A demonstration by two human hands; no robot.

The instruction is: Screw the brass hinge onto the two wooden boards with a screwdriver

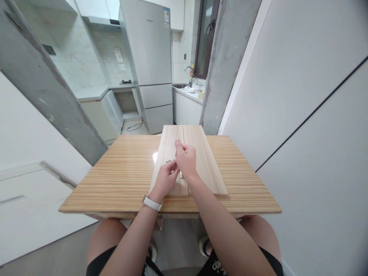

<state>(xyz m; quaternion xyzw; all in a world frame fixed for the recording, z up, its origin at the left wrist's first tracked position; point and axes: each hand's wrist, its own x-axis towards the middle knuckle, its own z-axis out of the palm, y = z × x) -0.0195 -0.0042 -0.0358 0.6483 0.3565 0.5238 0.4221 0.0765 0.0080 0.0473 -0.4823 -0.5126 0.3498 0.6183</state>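
Note:
Two pale wooden boards (201,161) lie side by side, with a narrow seam between them. Above the seam my right hand (186,158) is closed in a fist, thumb on top; whatever it may hold is hidden. My left hand (168,176), with a white-banded watch (152,203) on the wrist, has its fingers pinched together against the lower side of the right hand. Its fingertips hide anything between them. A small brass-coloured metal piece (181,175) shows at the seam just under my hands. Beside the left fingers lies a small dark metal piece (168,161).
The boards rest on a striped wooden table (120,172), reaching past its far edge. My knees are below its near edge. A grey pillar (227,50) and a white panel (301,96) stand to the right. Beyond are a refrigerator (153,50) and a sink counter (186,105).

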